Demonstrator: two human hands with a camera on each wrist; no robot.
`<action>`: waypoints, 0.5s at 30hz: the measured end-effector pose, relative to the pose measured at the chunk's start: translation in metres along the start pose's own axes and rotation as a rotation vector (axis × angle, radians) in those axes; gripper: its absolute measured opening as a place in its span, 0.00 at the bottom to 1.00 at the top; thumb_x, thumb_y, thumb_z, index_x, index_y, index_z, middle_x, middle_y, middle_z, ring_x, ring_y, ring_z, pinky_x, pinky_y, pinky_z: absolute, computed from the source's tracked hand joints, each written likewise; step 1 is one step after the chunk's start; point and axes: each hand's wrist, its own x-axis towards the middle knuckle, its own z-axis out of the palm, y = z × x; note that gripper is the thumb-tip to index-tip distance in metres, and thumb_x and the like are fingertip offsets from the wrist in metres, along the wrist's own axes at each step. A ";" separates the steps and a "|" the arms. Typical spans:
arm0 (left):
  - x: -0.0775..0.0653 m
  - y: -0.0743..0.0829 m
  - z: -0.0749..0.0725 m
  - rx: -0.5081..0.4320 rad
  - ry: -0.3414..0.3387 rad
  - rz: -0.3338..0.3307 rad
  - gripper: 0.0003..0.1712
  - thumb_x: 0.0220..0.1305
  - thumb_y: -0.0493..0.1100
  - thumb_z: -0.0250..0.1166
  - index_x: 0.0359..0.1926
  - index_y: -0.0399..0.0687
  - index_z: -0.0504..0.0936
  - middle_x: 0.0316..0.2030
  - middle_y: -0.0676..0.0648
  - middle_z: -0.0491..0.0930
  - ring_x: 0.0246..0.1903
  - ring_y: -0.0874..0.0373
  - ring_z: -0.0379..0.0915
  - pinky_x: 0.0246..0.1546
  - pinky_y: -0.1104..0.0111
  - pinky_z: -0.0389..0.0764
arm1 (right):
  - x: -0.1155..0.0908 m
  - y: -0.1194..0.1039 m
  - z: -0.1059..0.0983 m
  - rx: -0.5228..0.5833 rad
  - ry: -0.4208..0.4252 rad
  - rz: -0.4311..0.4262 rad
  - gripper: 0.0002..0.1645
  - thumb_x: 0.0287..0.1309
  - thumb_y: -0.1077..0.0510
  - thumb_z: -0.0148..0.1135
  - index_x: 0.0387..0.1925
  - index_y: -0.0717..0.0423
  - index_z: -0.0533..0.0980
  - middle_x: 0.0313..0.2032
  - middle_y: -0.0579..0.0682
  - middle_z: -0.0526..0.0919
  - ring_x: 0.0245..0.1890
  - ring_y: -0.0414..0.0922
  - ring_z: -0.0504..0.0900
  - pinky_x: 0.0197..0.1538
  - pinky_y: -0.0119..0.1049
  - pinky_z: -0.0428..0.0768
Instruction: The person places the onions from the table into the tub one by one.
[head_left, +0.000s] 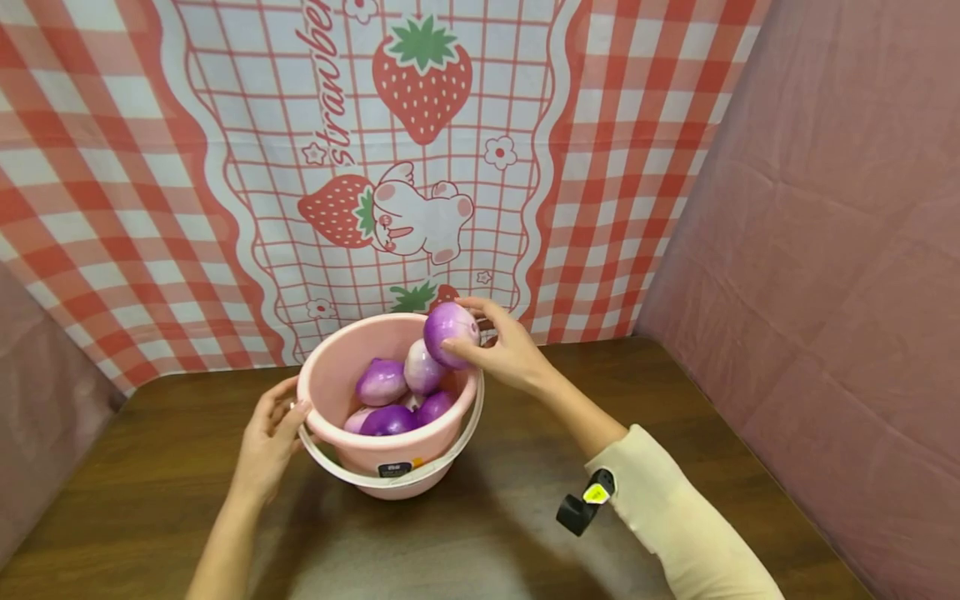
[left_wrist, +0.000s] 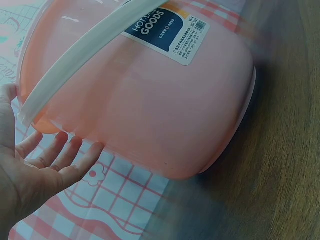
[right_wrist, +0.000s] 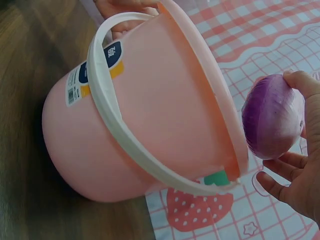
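A pink bucket with a white handle stands on the table. Several purple onions lie inside it, among them a dark one and a paler one. My left hand holds the bucket's left rim, its thumb at the rim and its fingers against the outer wall. Over the right rim, my right hand grips a purple and white onion between thumb and fingers. Just below that onion, another whitish-purple onion shows inside the bucket.
The brown wooden table reaches back to a red-and-white checked cloth with strawberry prints. A pink cloth hangs along the right side. A black strap sits by the right sleeve.
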 end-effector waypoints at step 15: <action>0.000 -0.001 -0.001 0.014 0.006 -0.004 0.19 0.68 0.35 0.51 0.54 0.61 0.68 0.36 0.59 0.77 0.32 0.70 0.76 0.30 0.73 0.82 | 0.011 -0.011 0.031 0.034 -0.087 -0.034 0.36 0.48 0.49 0.69 0.60 0.47 0.67 0.54 0.48 0.74 0.49 0.47 0.75 0.49 0.43 0.77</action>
